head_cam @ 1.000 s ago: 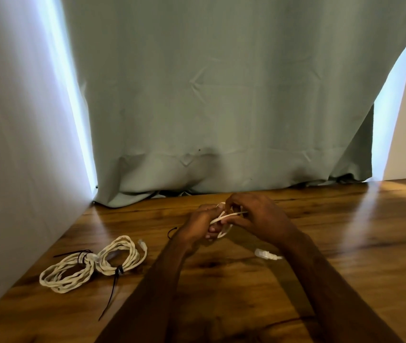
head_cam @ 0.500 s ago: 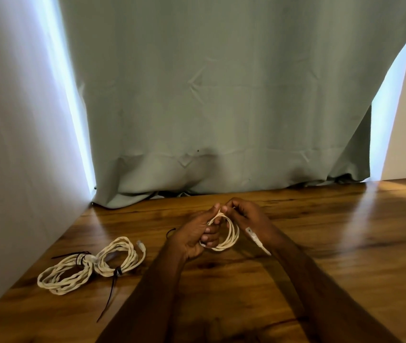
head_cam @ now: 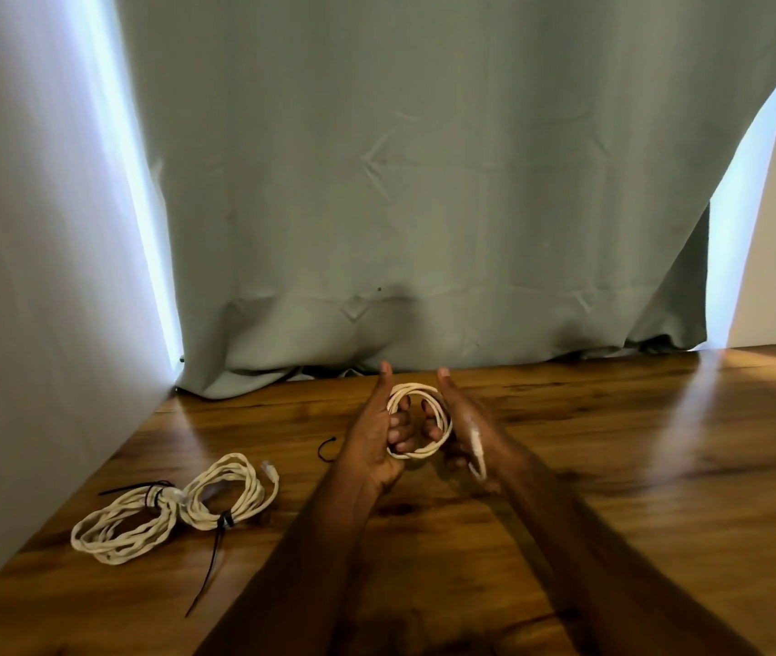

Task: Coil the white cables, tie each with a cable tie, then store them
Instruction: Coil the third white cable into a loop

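Observation:
A small white cable coil (head_cam: 417, 455) hangs in a round loop between my two hands above the wooden table (head_cam: 637, 475). My left hand (head_cam: 369, 442) has its fingers curled through the loop's left side, thumb pointing up. My right hand (head_cam: 464, 426) hooks the right side the same way, and the cable's white connector end (head_cam: 476, 445) lies blurred across that wrist. Two larger white coils (head_cam: 123, 530) (head_cam: 234, 490) lie on the table to the left, each bound with a black cable tie (head_cam: 216, 551). A loose black cable tie (head_cam: 327, 449) lies just left of my left hand.
A grey-green curtain (head_cam: 424, 182) hangs behind the table and bunches on its far edge. A white wall (head_cam: 22, 277) borders the table on the left. Bare wood stretches to the right of my hands.
The coil has opened from a tight bundle into a round loop stretched between both hands. My thumbs now point up, and the connector end has swung onto my right wrist.

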### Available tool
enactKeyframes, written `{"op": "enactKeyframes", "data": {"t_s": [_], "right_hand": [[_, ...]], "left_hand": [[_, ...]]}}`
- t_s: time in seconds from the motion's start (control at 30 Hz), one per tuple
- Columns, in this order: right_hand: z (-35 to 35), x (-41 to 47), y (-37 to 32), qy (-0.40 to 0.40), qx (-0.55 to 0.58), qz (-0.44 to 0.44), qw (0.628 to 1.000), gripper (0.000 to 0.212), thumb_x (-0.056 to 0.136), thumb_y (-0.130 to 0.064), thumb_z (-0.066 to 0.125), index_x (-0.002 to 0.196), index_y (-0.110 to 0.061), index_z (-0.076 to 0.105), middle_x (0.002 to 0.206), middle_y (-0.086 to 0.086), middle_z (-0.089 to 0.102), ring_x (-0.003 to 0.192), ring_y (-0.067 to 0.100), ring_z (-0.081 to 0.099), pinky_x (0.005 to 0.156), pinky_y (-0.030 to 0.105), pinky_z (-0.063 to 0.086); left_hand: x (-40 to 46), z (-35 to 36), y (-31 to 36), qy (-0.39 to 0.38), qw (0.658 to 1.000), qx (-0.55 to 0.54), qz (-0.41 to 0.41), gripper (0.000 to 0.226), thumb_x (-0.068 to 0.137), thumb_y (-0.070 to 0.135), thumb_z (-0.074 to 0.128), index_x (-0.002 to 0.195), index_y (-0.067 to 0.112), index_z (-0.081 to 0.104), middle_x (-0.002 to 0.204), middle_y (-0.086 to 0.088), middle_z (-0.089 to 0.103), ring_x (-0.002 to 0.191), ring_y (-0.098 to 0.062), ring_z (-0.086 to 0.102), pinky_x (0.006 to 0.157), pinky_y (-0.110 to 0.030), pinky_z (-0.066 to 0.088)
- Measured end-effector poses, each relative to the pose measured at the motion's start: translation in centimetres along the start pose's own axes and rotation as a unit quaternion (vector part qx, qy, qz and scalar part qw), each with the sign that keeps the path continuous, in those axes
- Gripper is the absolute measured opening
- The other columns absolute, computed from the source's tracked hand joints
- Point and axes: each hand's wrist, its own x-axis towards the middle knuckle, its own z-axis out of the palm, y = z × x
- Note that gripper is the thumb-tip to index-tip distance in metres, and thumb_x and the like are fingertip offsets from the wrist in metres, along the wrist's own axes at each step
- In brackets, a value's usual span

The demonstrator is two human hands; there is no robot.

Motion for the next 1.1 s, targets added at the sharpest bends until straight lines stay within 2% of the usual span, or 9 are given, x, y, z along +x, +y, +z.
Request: {"op": "enactKeyframes", "data": {"t_s": [0.1,0.23,0.3,0.4,0.53,0.67,0.77,0.9,1.1], "right_hand": [[1.1,0.8,0.5,0.054,-0.038,-0.042,0.997,0.062,0.101,-0.061,0.042,0.077,-0.012,0.070,0.075,0.014,0.073,0.067,0.021,0.069,0.068,0.041,0.060],[1.6,0.7,0.4,0.077,-0.036,-0.048,0.995,0.069,0.097,-0.063,0.048,0.087,0.001,0.070,0.087,0.030,0.071,0.070,0.032,0.067,0.077,0.061,0.057],[1.2,0.6,-0.4,0.083,0.003,-0.041,0.996,0.068,0.098,-0.059,0.051,0.082,0.005,0.066,0.077,0.028,0.069,0.059,0.027,0.065,0.058,0.049,0.062],[-0.3,0.2,-1.2,0.025,0.055,0.009,0.998,0.055,0.101,-0.053,0.049,0.080,-0.006,0.067,0.071,0.017,0.065,0.043,0.016,0.056,0.033,0.017,0.036],[-1.3,1.1,-0.4,-0.050,0.063,0.058,0.995,0.057,0.082,-0.071,0.059,0.087,-0.016,0.069,0.076,0.010,0.064,0.052,0.017,0.055,0.035,0.015,0.028],[-1.2,0.7,-0.7,-0.060,0.078,0.061,0.993,0.052,0.093,-0.064,0.052,0.078,-0.016,0.065,0.062,0.004,0.061,0.044,0.015,0.054,0.033,0.015,0.029],[-0.9,0.7,-0.5,0.015,0.022,0.027,0.999,0.054,0.100,-0.060,0.046,0.068,-0.017,0.057,0.051,0.001,0.048,0.036,0.013,0.045,0.034,0.015,0.028],[-1.0,1.5,0.4,0.101,-0.073,-0.128,0.984,0.045,0.106,-0.041,0.047,0.080,-0.010,0.067,0.058,-0.006,0.064,0.047,0.002,0.056,0.043,0.017,0.041],[-2.7,1.6,0.2,0.022,-0.145,-0.145,0.978,0.032,0.107,-0.020,0.047,0.079,-0.019,0.063,0.058,-0.006,0.053,0.036,0.000,0.044,0.036,0.013,0.033]], "left_hand": [[-0.2,0.1,-0.3,0.048,0.997,0.053,0.019,0.061,0.071,0.074,0.060,0.059,0.015,0.050,0.039,0.004,0.039,0.031,-0.008,0.036,0.036,-0.018,0.031],[-0.4,-0.9,0.1,-0.059,0.998,0.005,0.004,0.075,0.083,0.079,0.043,0.062,0.010,0.061,0.043,0.000,0.048,0.039,-0.014,0.049,0.049,-0.025,0.043],[-0.3,-1.7,0.2,-0.142,0.988,-0.055,-0.007,0.070,0.090,0.066,0.040,0.077,0.003,0.067,0.051,-0.005,0.052,0.049,-0.021,0.056,0.059,-0.030,0.048],[-0.7,-1.9,0.1,-0.225,0.969,-0.101,-0.028,0.052,0.094,0.043,0.045,0.091,-0.004,0.068,0.065,-0.013,0.062,0.063,-0.031,0.064,0.071,-0.038,0.056],[-1.6,-1.5,0.1,-0.306,0.947,-0.093,-0.029,0.037,0.083,0.029,0.077,0.096,-0.005,0.066,0.077,-0.018,0.067,0.069,-0.031,0.068,0.077,-0.044,0.057],[-0.9,-1.8,-0.3,-0.293,0.954,-0.055,-0.017,0.037,0.079,0.038,0.082,0.087,0.006,0.066,0.070,-0.009,0.068,0.062,-0.021,0.068,0.087,-0.046,0.050],[-0.6,-1.2,-0.4,-0.269,0.962,-0.051,-0.009,0.039,0.095,0.046,0.057,0.077,0.012,0.057,0.049,0.002,0.051,0.040,-0.008,0.049,0.061,-0.028,0.048],[-0.6,-0.2,-0.3,-0.186,0.980,-0.063,-0.013,0.050,0.098,0.051,0.042,0.067,0.013,0.048,0.036,0.007,0.033,0.026,-0.005,0.029,0.041,-0.019,0.039],[0.1,-1.6,0.9,-0.194,0.970,-0.143,-0.023,0.057,0.101,0.054,0.034,0.067,0.011,0.050,0.039,0.008,0.033,0.025,-0.004,0.029,0.034,-0.020,0.025]]}}
